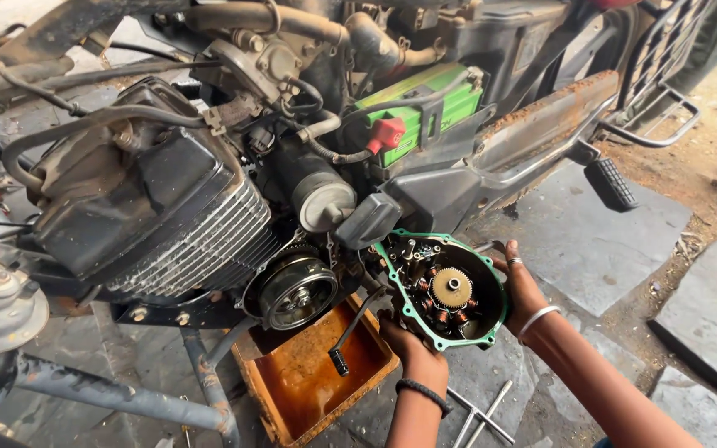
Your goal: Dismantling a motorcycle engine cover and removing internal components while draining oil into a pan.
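I have the stator cover [446, 290] held in both hands just beside the open side of the motorcycle engine [159, 207], its inner face turned up toward me. My left hand [412, 348] grips its lower edge, fingers curled under it; my right hand [520, 286] clasps the far rim, fingers wrapped around the back. The risk I see is a slip: the cover looks oily, and if my grip loosens it could drop into the rusty oil tray [313, 373] below or knock the exposed flywheel rotor [296, 290]. The green gasket [392, 278] around the rim could tear if it catches. Inside, the copper coils ring a small brass gear [451, 287], all dark with grime. A cross wrench [483, 415] lies on the stone floor.
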